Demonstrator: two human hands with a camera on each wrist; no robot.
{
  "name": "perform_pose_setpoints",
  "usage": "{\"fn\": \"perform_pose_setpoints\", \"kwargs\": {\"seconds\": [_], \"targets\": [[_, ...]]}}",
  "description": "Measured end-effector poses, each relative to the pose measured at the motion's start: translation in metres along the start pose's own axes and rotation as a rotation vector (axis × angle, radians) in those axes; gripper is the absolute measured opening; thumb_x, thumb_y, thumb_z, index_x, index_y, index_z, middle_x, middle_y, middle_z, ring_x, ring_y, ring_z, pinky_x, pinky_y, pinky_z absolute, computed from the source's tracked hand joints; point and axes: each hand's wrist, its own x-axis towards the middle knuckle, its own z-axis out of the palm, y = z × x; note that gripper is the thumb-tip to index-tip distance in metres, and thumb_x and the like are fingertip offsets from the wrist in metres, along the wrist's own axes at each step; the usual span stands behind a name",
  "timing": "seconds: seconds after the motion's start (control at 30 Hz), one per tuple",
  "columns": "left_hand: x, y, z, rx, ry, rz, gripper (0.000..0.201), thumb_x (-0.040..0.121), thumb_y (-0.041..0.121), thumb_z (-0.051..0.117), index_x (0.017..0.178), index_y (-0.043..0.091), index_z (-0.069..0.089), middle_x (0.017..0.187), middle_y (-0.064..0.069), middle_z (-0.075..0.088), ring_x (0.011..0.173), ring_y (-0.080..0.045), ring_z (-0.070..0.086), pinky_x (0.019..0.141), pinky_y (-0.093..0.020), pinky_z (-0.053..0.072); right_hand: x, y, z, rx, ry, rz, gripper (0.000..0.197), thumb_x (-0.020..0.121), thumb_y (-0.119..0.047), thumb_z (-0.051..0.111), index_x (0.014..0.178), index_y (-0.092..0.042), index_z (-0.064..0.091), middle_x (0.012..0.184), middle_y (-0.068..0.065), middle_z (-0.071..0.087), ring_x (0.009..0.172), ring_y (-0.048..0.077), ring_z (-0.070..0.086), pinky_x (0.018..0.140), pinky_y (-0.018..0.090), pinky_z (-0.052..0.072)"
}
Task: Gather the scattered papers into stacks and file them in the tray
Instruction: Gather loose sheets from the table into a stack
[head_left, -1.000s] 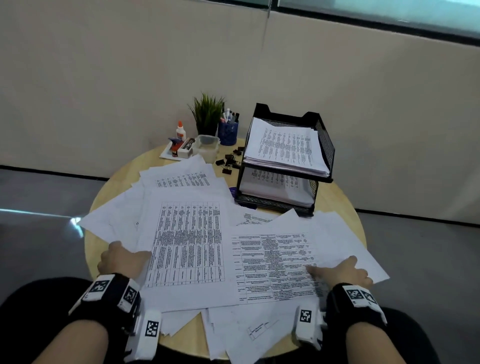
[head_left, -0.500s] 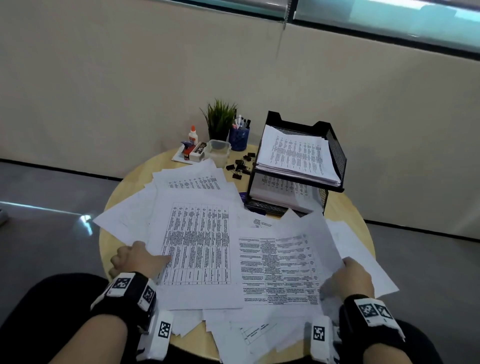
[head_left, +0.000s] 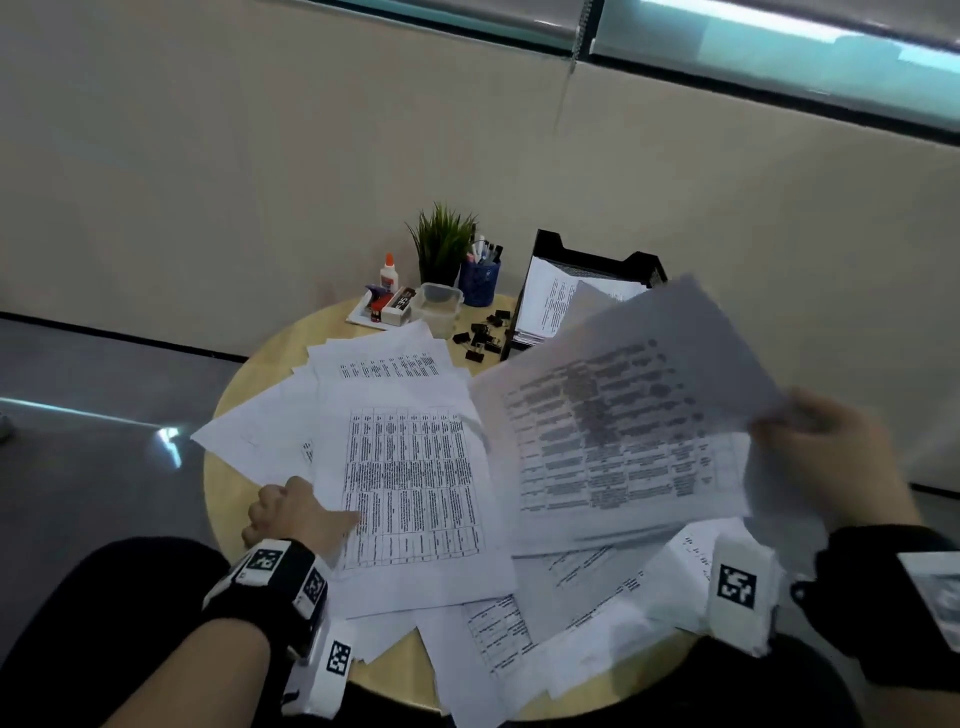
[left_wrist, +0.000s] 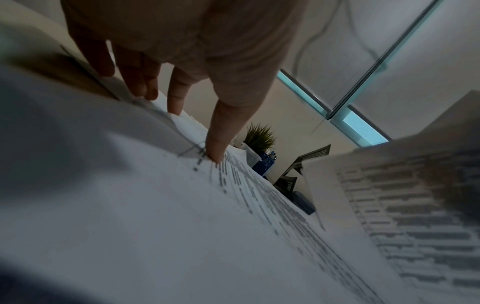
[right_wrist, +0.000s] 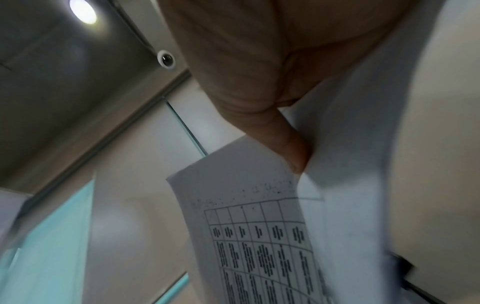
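The left hand (head_left: 293, 512) rests its straight fingertips on a printed sheet (head_left: 410, 488) among the scattered papers (head_left: 519, 639) on the round table (head_left: 228, 405). Right of it, the right hand (head_left: 826, 441) pinches a raised bundle of sheets (head_left: 618, 426) by its right edge (thumb on top), in front of the black tray (head_left: 597, 260).

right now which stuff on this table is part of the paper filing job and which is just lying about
Part of the job:
- lifted sheets, held by the right hand
- scattered papers, with the left hand on them
- black tray, already holding papers

Just lying about:
- potted plant
- blue pen cup
- glue bottle
- clear plastic container
- binder clips
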Motion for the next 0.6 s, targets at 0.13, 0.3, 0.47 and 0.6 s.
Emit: {"fn": "perform_pose_setpoints", "kwargs": {"seconds": [0.13, 0.3, 0.47, 0.6], "targets": [[-0.006, -0.001, 0.004, 0.007, 0.017, 0.044, 0.067, 0.07, 0.046, 0.073, 0.123, 0.013, 0.048, 0.129, -0.012, 0.041, 0.119, -0.033, 0.04, 0.1, -0.041, 0.036, 0.005, -0.027, -0.014, 0.219, 0.05, -0.026, 0.023, 0.071, -0.01, 0.055, 0.074, -0.026, 0.07, 0.05, -0.015, 0.061, 0.047, -0.008, 0.049, 0.049, 0.016, 0.043], [-0.013, -0.001, 0.008, 0.032, 0.016, 0.087, 0.072, 0.072, 0.048, 0.07, 0.129, 0.013, 0.044, 0.133, -0.01, 0.041, 0.121, -0.031, 0.04, 0.099, -0.039, 0.036, 0.002, -0.064, -0.021, 0.468, 0.145, -0.046, 0.028, 0.067, -0.012, 0.048, 0.083, -0.022, 0.068, 0.055, -0.008, 0.062, 0.057, 0.007, 0.059, 0.043, 0.014, 0.044], [-0.015, 0.002, 0.007, 0.067, -0.029, 0.1, 0.072, 0.075, 0.046, 0.067, 0.133, 0.013, 0.04, 0.134, -0.009, 0.04, 0.123, -0.029, 0.04, 0.099, -0.037, 0.037, 0.004, -0.081, -0.005, 0.676, 0.208, 0.03, 0.036, 0.072, 0.003, 0.046, 0.09, -0.016, 0.069, 0.035, -0.013, 0.05, 0.032, 0.005, 0.041, 0.035, 0.007, 0.027], [-0.016, 0.003, 0.006, 0.105, -0.047, 0.101, 0.067, 0.075, 0.046, 0.065, 0.13, 0.014, 0.043, 0.133, -0.009, 0.041, 0.122, -0.028, 0.04, 0.097, -0.036, 0.038, 0.0, -0.067, 0.024, 0.729, 0.185, 0.187, 0.042, 0.078, 0.015, 0.04, 0.098, -0.01, 0.066, 0.027, -0.008, 0.04, 0.022, 0.007, 0.028, 0.032, 0.008, 0.016]]}}
